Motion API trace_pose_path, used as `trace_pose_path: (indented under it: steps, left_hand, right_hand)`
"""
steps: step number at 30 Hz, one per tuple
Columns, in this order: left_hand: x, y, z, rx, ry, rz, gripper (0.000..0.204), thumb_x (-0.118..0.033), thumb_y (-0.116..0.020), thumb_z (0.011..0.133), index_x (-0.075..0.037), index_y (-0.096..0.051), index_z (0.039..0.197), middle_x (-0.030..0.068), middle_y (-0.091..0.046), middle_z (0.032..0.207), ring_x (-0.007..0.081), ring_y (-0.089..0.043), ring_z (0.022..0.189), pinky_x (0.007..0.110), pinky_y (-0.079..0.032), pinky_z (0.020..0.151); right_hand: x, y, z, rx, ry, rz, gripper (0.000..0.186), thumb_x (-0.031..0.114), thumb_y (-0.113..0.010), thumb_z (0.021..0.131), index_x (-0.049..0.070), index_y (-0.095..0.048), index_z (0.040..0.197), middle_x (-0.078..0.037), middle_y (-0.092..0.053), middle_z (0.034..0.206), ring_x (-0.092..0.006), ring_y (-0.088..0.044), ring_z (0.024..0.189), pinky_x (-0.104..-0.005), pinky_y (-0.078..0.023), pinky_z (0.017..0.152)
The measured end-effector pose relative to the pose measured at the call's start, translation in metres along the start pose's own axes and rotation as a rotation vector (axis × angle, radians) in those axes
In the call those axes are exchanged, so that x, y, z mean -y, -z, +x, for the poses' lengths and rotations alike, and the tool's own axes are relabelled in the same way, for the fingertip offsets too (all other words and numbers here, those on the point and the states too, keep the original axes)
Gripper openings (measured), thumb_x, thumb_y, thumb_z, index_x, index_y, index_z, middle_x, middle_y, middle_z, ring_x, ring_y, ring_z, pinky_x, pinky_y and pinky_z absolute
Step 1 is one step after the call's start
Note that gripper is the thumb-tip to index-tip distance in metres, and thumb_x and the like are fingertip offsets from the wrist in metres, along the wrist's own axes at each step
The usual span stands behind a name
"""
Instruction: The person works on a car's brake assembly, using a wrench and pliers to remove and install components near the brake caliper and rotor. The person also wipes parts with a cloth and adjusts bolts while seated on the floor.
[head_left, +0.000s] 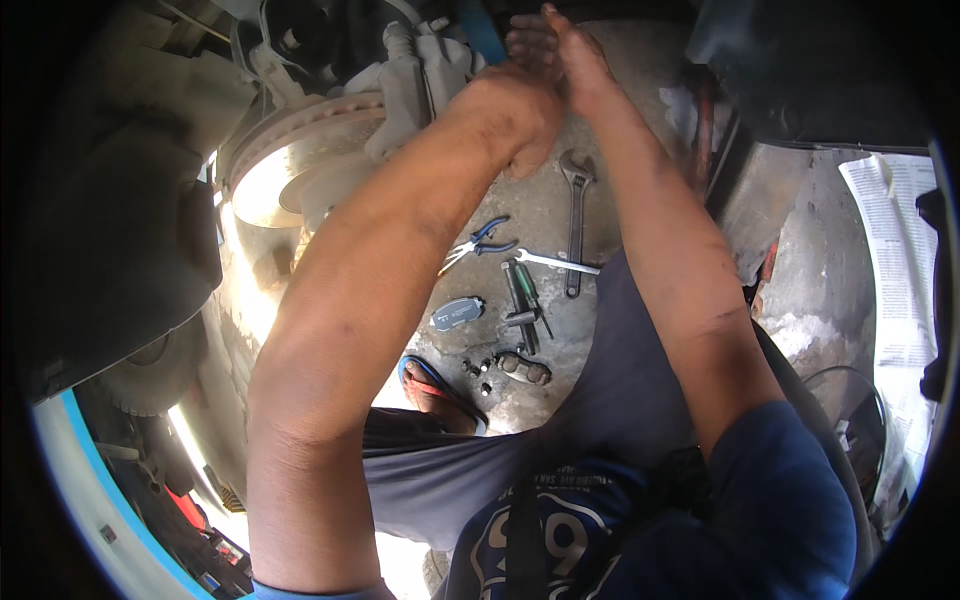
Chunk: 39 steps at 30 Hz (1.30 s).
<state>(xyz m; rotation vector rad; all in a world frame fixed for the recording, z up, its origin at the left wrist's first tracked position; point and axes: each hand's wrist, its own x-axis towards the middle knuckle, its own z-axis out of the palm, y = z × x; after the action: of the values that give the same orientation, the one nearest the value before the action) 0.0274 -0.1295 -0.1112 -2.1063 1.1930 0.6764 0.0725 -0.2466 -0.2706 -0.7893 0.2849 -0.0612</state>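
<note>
My left hand (515, 105) is beside the brake caliper assembly (405, 95), its fingers curled; what is inside them is hidden. Just above and right of it, my right hand (560, 55) is raised with its thumb extended and its blurred fingers apart, near a blue part (480, 35). The brake disc (265, 190) is at upper left. Below my hands on the concrete lie an adjustable wrench (575, 220), an open-end spanner (545, 260), blue-handled pliers (485, 235), a green-handled screwdriver (530, 285), a dark tool (520, 315) and a brake pad (458, 312).
Small metal fittings (525, 368) lie near my sandalled foot (425, 395). Dark bodywork (110, 270) bounds the left, another dark panel (800, 70) the upper right. Newspaper sheets (890, 250) are on the right. A tire (145, 375) shows at lower left.
</note>
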Motion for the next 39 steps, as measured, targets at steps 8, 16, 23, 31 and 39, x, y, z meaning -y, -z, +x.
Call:
trace_pose_path:
  steps: [8,16,23,31,39]
  left_hand:
    - [0.01,0.014,0.002,0.021,-0.12,-0.042,0.05,-0.029,-0.083,0.079,-0.002,-0.074,0.12,0.0186,-0.07,0.131,0.0314,-0.066,0.123,0.041,-0.056,0.099]
    - [0.051,0.037,-0.029,-0.92,-0.567,-0.051,0.051,-0.044,-0.057,0.1,0.001,-0.069,0.122,0.0228,-0.069,0.126,0.0375,-0.063,0.122,0.045,-0.049,0.106]
    - [0.072,0.052,-0.078,-1.108,-0.674,-0.234,0.04,-0.038,-0.069,0.093,0.0,-0.059,0.087,0.015,-0.055,0.083,0.0313,-0.055,0.089,0.044,-0.046,0.084]
    - [0.075,0.027,-0.106,-1.518,-0.676,-0.407,0.036,-0.033,-0.071,0.087,0.0,-0.057,0.079,0.0087,-0.051,0.078,0.0219,-0.052,0.079,0.039,-0.042,0.072]
    - [0.114,0.015,-0.118,-1.417,-0.814,-0.619,0.036,-0.033,-0.072,0.09,-0.002,-0.057,0.078,0.007,-0.058,0.079,0.0175,-0.059,0.079,0.034,-0.046,0.067]
  right_hand:
    - [-0.07,0.041,-0.042,-0.406,0.086,-1.417,0.038,0.03,-0.066,0.093,0.001,-0.072,0.119,-0.022,-0.072,0.12,-0.0378,-0.069,0.115,-0.0436,-0.055,0.098]
    - [-0.244,-0.004,-0.181,0.407,-0.403,-1.723,0.046,0.012,-0.066,0.086,0.013,-0.066,0.133,-0.019,-0.065,0.134,-0.0358,-0.064,0.123,-0.0436,-0.054,0.103]
    - [-0.375,-0.048,-0.276,0.076,-0.096,-1.837,0.055,0.021,-0.068,0.089,0.027,-0.058,0.142,-0.002,-0.052,0.149,-0.0275,-0.045,0.142,-0.0587,-0.032,0.119]
    - [-0.394,-0.047,-0.287,-0.194,-0.282,-1.701,0.041,0.018,-0.065,0.09,0.008,-0.06,0.13,-0.016,-0.059,0.129,-0.0357,-0.059,0.123,-0.0491,-0.047,0.107]
    - [-0.321,-0.032,-0.296,-0.528,-0.197,-0.901,0.077,0.024,-0.088,0.072,-0.003,-0.054,0.135,-0.024,-0.068,0.123,-0.0393,-0.066,0.116,-0.046,-0.054,0.1]
